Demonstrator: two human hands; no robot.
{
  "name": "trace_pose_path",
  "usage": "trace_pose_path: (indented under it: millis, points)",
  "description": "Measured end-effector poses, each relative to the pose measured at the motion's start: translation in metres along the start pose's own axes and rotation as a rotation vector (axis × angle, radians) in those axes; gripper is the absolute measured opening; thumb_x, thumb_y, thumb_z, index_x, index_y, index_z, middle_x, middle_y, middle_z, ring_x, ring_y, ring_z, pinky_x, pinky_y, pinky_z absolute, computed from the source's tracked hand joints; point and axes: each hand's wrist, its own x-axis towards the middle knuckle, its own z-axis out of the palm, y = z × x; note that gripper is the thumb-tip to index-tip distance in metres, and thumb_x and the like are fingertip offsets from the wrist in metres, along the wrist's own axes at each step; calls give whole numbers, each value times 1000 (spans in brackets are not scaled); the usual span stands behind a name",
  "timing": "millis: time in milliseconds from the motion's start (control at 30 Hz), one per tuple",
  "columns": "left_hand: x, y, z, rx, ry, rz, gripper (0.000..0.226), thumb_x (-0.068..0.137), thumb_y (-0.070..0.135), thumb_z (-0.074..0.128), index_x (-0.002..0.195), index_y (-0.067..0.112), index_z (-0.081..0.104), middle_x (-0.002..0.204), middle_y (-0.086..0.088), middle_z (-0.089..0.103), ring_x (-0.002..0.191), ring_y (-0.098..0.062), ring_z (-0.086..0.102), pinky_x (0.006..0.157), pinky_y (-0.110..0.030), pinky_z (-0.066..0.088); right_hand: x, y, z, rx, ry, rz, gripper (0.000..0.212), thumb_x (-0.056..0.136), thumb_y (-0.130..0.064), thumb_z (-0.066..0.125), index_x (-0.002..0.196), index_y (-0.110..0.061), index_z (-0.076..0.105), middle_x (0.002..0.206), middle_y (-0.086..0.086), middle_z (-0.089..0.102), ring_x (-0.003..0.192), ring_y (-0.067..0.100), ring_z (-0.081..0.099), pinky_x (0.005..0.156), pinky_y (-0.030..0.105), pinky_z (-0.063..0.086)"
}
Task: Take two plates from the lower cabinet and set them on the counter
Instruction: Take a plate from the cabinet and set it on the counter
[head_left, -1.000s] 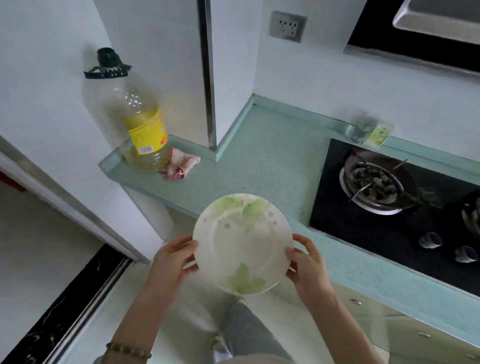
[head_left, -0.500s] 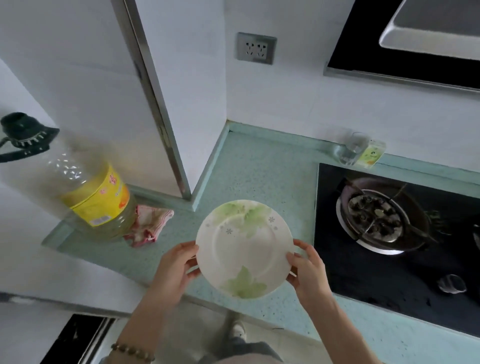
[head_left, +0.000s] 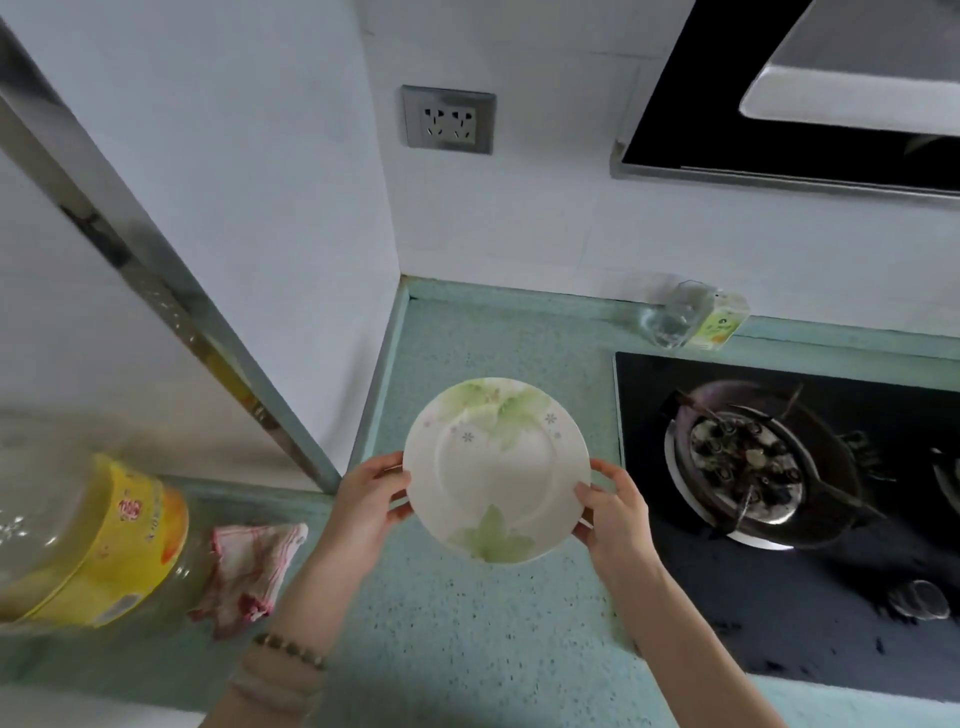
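Left hand (head_left: 366, 506): your fingers are curled round the left rim of the plate (head_left: 496, 467), thumb on top, gripping it; a bead bracelet (head_left: 291, 649) sits on that wrist
Right hand (head_left: 613, 519): closed on the plate's right rim, thumb on the upper face and the other fingers underneath
Plate: held between your two hands, white with green leaves and small flowers, tilted slightly toward you; you cannot tell whether a second plate lies under it
Plate height: it is above the surface (head_left: 467, 623), and whether its far edge touches cannot be told
Surface: speckled pale green, running under both your forearms and on to the wall corner beyond the plate
Stove (head_left: 779, 597): black glass, just right of your right hand, with a burner (head_left: 743, 462) past your right fingertips
Cloth (head_left: 249, 571): pink and white, crumpled, lying left of your left wrist
Oil bottle (head_left: 88, 535): large, yellow label, further left of the cloth
Glass (head_left: 672, 314): clear, against the wall, well beyond your right hand
Socket (head_left: 448, 118): on the wall, high above the plate
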Motion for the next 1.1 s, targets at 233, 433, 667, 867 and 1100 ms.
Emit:
trace_pose_path:
  millis: [233, 433, 667, 867, 1100]
  points:
    - [67, 18, 16, -80, 121, -43, 46, 80, -17, 45, 89, 17, 74, 91, -3, 74, 86, -24, 65, 67, -31, 52, 62, -11, 46, 6, 48, 20, 32, 89, 2, 51, 109, -22, 58, 100, 10, 65, 89, 28, 63, 58, 34, 54]
    - [135, 20, 37, -139, 269, -56, 44, 86, -17, 41, 117, 3, 64, 110, -10, 65, 103, -29, 59, 94, -39, 48, 127, -18, 90, -87, 95, 38, 35, 88, 4, 50, 109, -22, 60, 97, 8, 66, 87, 25, 64, 66, 39, 59]
    - [182, 2, 47, -106, 425, -71, 49, 84, -19, 39, 115, 7, 67, 91, -5, 65, 94, -25, 55, 83, -29, 43, 179, -18, 120, -335, 159, 2, 37, 82, 4, 52, 112, -16, 62, 96, 8, 62, 67, 13, 55, 52, 22, 43]
    - [195, -10, 40, -92, 505, -136, 50, 86, -16, 40, 123, 5, 64, 93, -2, 67, 79, -15, 59, 62, -21, 46, 200, -9, 130, -456, 183, 38, 37, 80, 4, 55, 105, -21, 65, 106, 7, 66, 83, 23, 62, 76, 36, 57]
    - [196, -14, 38, -40, 504, -124, 41, 85, -15, 40, 89, 14, 70, 79, 5, 65, 75, -15, 55, 61, -20, 45, 201, -3, 126, -481, 184, 53, 35, 77, 5, 58, 95, -24, 66, 93, 1, 67, 83, 23, 64, 75, 39, 59]
